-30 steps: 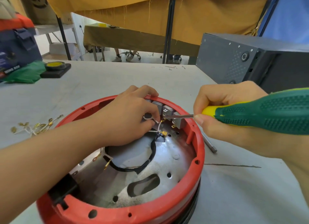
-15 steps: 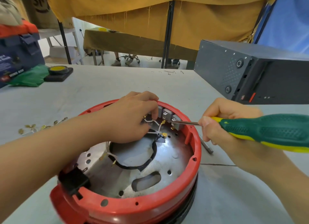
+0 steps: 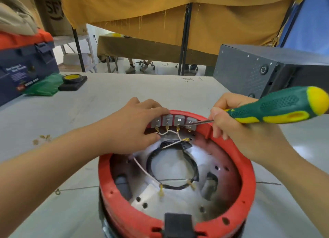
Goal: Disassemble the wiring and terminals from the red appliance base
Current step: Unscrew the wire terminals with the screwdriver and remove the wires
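The round red appliance base (image 3: 247,180) lies open side up on the table, its metal floor showing. A row of grey terminal blocks (image 3: 173,121) sits on its far inner wall, with white wires (image 3: 167,133) and brass terminals below them. A black cable loop (image 3: 193,166) lies on the floor. My left hand (image 3: 135,125) rests on the far rim, fingers on the leftmost blocks and thumb by the wires. My right hand (image 3: 229,120) grips a green and yellow screwdriver (image 3: 277,107), whose tip touches the rightmost block.
A dark grey metal case (image 3: 267,72) stands at the back right. A blue and red toolbox (image 3: 26,63), a green bag (image 3: 44,86) and a tape roll (image 3: 73,77) sit at the back left. Loose brass terminals (image 3: 41,139) lie on the table to the left.
The red base has turned, so the terminal blocks now face me at the far rim. My left hand moved off the wires onto the blocks. The screwdriver tip shifted to the rightmost block.
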Available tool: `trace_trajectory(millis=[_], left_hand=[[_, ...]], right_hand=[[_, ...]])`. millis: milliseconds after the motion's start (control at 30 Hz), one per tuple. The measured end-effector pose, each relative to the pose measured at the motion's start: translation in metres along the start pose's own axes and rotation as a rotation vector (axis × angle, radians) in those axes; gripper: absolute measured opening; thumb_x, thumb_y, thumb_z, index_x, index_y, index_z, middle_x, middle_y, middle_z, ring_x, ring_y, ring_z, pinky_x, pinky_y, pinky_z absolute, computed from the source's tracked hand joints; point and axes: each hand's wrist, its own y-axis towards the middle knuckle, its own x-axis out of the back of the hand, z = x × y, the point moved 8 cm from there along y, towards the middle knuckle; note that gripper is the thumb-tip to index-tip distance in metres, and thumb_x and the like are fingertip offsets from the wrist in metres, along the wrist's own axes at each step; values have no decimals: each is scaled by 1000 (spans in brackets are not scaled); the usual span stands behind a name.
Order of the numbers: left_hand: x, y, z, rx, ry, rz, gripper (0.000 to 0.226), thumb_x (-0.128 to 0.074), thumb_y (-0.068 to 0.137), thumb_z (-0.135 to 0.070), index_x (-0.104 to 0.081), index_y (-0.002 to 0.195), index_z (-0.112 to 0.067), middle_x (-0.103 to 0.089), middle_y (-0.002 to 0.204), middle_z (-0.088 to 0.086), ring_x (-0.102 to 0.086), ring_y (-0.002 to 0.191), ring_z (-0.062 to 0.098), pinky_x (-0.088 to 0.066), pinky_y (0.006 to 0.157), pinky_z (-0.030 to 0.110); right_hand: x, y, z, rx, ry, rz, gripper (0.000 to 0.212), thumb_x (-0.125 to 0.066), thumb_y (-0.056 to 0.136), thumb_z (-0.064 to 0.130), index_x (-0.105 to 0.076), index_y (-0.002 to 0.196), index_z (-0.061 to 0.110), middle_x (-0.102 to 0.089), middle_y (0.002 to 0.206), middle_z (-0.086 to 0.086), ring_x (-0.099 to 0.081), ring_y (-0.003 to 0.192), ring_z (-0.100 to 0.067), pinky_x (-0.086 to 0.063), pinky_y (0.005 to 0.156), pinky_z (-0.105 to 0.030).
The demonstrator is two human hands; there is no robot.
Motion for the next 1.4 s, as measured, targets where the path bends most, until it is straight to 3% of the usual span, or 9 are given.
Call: trace_trajectory(millis=[167,333,433,667,800,1100,1400], left_hand=[[-2,-4,1,-2,-69,-64,63,-53,86,-45,-27,142,-39,-29,140,-15,-36,116,14,-31,103,29],[-5,-4,2,-25,-89,-61,64,-54,85,-47,-27,142,-39,-26,142,-17,-38,121,12,-32,105,29],[-5,-3,3,-30,-118,-57,65,-57,84,-45,-29,142,-37,-25,141,-18,-39,123,8,-33,104,25],[-3,-2,3,-24,-154,-55,66,-62,82,-43,-31,141,-36,-27,139,-19,-43,118,6,-36,102,24],[-4,-2,4,-22,-149,-49,67,-62,82,-43,-31,141,-37,-27,139,-20,-43,118,5,-37,100,22],[-4,-2,5,-16,-158,-48,67,-62,82,-44,-31,141,-38,-27,139,-21,-43,117,5,-38,100,25],[-5,-2,6,-5,-143,-39,66,-59,82,-47,-29,140,-39,-26,140,-21,-43,116,4,-38,99,23]], right_hand=[[3,6,-13,-26,78,-10,23,-53,85,19,-52,63,12,-61,53,-4,-49,43,-5,-37,47,-9],[5,8,-24,-77,148,-63,26,-51,79,29,-51,65,7,-58,52,-10,-46,43,-12,-38,47,-15],[3,12,-29,-104,186,-114,22,-46,80,19,-50,61,10,-53,45,-10,-42,41,-12,-36,45,-15],[0,23,-32,-128,212,-91,24,-47,76,26,-48,60,9,-45,40,-5,-37,41,-15,-31,41,-18],[-2,31,-34,-139,296,-97,24,-44,78,18,-46,55,10,-38,38,-5,-33,36,-11,-26,38,-13],[-2,40,-44,-194,389,-120,26,-45,74,19,-48,49,16,-30,36,0,-27,38,-16,-29,44,-19],[-2,33,-31,-100,305,-94,24,-44,76,16,-45,53,11,-31,38,-2,-28,39,-14,-26,40,-16]])
